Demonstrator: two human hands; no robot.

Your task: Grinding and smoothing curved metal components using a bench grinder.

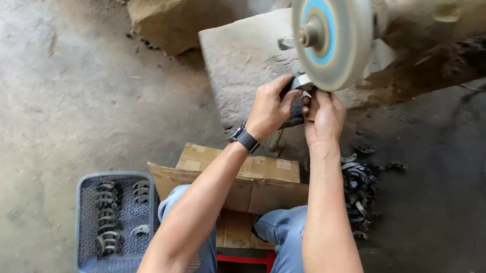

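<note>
I see both hands together under the spinning buffing wheel (326,31); left hand (270,107) and right hand (323,117) clamp a small metal part (301,82), seemingly against its rim; grey basket (86,222) of curved pieces lower left; cardboard box (249,185) between knees; dark parts heap (359,188) right.

a basket (85,222) of metal pieces (108,213) lies left of the knees; a cardboard box (236,183) before them; seemingly similar parts (359,191) piled right.
</note>
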